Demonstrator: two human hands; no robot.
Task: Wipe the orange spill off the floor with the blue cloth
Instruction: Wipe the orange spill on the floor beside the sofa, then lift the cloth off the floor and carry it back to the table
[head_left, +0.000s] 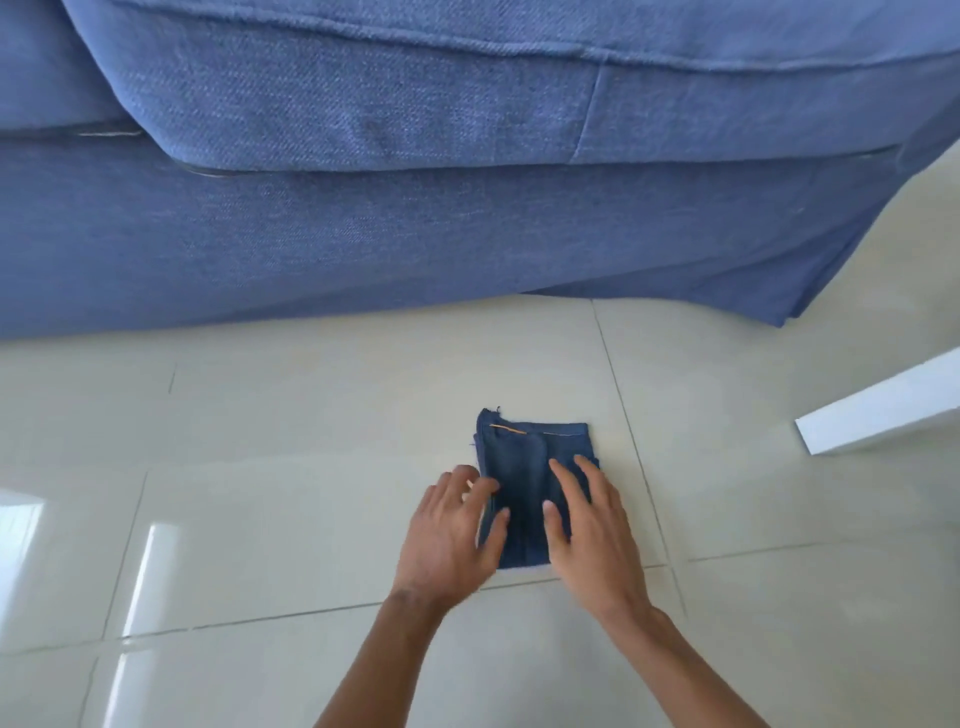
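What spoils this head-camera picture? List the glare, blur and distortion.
Head view: bright window glare streaks the glossy pale floor tiles at lower left; both hands, left hand and right hand, are slightly motion-blurred over the folded dark blue denim cloth; wide-angle bending curves the blue fabric sofa.

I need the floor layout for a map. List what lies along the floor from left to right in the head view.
Left hand → blue cloth → right hand → white board. The sofa spans the back, so it is left out.
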